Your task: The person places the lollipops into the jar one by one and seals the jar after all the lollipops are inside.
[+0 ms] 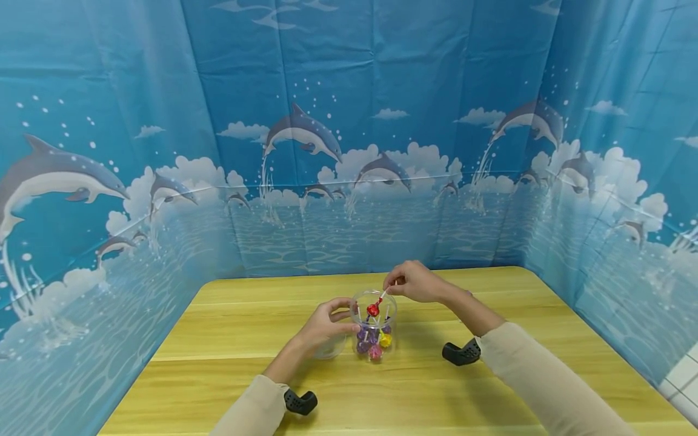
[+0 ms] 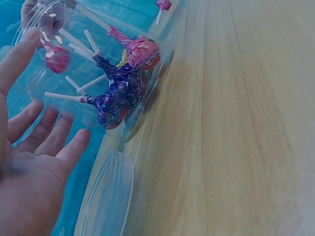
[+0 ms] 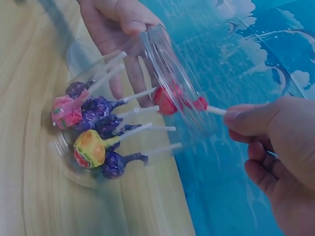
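Note:
A clear plastic jar (image 1: pixel 355 348) stands on the table with several wrapped lollipops inside: purple ones (image 3: pixel 98 110), a yellow one (image 3: pixel 89 149) and a pink one (image 3: pixel 66 112). Their sticks point up toward the jar's open mouth. My left hand (image 1: pixel 325 327) holds the jar from its left side, thumb at the rim and fingers curved around the wall. With thumb and fingertips my right hand (image 1: pixel 415 282) pinches the white stick of a red lollipop (image 1: pixel 373 310). That lollipop's head hangs down within the jar's mouth, above the others.
A clear round lid (image 2: pixel 110 191) lies on the wooden table (image 1: pixel 229 339) left of the jar, partly behind my left hand. Blue dolphin-print curtains (image 1: pixel 349 121) rise along the table's back and sides. A black wrist device (image 1: pixel 461 353) is on each forearm.

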A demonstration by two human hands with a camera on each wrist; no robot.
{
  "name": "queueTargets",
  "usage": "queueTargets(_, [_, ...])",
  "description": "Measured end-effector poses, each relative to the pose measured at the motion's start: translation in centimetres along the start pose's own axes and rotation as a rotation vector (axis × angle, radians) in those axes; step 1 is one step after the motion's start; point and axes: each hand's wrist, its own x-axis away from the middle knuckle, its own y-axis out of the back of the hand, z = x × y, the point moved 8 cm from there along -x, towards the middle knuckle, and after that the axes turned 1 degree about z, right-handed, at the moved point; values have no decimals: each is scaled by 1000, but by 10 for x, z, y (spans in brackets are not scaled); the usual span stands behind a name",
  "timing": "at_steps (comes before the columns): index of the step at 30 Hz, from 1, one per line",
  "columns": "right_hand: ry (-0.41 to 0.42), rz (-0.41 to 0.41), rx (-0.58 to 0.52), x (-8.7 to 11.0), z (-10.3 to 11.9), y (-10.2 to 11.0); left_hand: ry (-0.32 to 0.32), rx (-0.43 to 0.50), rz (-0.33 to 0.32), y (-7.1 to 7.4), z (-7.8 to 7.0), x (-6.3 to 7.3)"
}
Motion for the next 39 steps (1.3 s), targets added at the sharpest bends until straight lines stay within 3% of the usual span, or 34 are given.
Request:
queueTargets(9, [78, 65, 97, -12, 12, -16, -13, -1, 23, 0, -1, 1])
queueTargets(24, [127, 159, 182, -20, 25, -36, -18, -26, 27, 0, 0, 0])
queueTargets(29, [96, 162, 177, -20, 25, -39, -9, -19, 28, -1, -1, 1])
queueTargets(39, [126, 136, 176, -16, 29, -30, -9, -21, 23, 0, -1, 1])
